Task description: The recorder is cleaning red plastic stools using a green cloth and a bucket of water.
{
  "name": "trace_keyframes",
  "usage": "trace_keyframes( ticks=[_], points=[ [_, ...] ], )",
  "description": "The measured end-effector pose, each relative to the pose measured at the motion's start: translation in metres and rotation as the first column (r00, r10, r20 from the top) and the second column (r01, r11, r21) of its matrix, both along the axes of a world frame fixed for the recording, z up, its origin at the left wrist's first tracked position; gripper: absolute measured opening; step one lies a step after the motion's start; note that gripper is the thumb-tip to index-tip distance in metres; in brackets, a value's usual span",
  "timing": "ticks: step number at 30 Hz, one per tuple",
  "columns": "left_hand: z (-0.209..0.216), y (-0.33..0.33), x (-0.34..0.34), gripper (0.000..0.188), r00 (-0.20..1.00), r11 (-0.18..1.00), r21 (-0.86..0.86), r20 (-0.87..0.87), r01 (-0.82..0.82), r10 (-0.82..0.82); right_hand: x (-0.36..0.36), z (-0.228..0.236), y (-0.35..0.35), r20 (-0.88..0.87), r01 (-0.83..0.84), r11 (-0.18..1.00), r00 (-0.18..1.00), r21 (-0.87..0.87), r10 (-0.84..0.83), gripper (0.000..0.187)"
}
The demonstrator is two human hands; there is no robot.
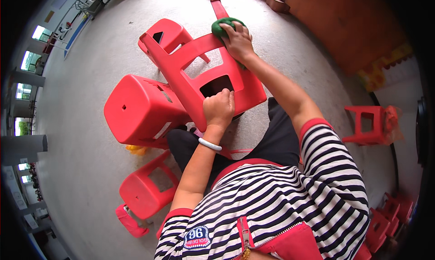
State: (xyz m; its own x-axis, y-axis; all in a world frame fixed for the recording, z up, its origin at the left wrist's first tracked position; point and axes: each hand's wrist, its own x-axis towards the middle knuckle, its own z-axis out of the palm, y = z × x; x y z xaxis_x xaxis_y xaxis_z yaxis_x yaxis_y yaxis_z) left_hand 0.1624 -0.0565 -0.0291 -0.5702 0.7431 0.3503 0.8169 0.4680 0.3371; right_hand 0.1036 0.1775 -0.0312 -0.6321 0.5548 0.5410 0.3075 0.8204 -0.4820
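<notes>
The left hand [219, 108] is closed, fingers curled over the edge of a dark slot in a red moulded-plastic stool [191, 84], tipped with its seat end toward the person and legs toward twelve o'clock. That grip probably steadies the stool against the push of the right hand [239, 41], whose bent fingers wrap a bunched green cloth [222, 28] against a leg at one o'clock. The tilt likely brings the slotted side within both hands' reach.

Counts: two hands, one cloth, one held stool. Around the held stool, red plastic stools stand on the grey floor [90, 124]: one at ten o'clock [171, 29], one large one at eight [131, 117], possibly a stack, one at seven [145, 194], and one between three and four [378, 128]. A cluster of red stools [379, 223] at four overlaps too much to count.
</notes>
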Motion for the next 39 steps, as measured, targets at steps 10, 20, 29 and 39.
trace_keyframes(
  ticks=[10, 20, 29, 39],
  points=[
    [0.0, 0.004, 0.003, 0.033, 1.0, 1.0, 0.022, -0.006, 0.021, -0.021, 0.214, -0.039, -0.122, -0.039, -0.058, 0.998, 0.998, 0.033, 0.059, 0.055],
    [-0.003, -0.001, -0.002, 0.031, 1.0, 0.999, 0.034, -0.022, 0.015, -0.015, 0.036, 0.003, -0.014, 0.048, 0.056, 0.984, 0.998, -0.171, -0.048, 0.046],
    [-0.001, 0.0, -0.003, 0.03, 1.0, 0.998, 0.052, -0.015, 0.021, -0.02, -0.027, 0.02, 0.023, 0.183, 0.186, 0.905, 0.975, -0.384, -0.122, 0.092],
    [-0.001, 0.007, 0.001, 0.031, 0.998, 0.997, 0.058, -0.038, 0.042, -0.04, -0.035, 0.038, 0.047, 0.247, 0.397, 0.72, 0.918, -0.569, -0.311, 0.11]
  ],
)
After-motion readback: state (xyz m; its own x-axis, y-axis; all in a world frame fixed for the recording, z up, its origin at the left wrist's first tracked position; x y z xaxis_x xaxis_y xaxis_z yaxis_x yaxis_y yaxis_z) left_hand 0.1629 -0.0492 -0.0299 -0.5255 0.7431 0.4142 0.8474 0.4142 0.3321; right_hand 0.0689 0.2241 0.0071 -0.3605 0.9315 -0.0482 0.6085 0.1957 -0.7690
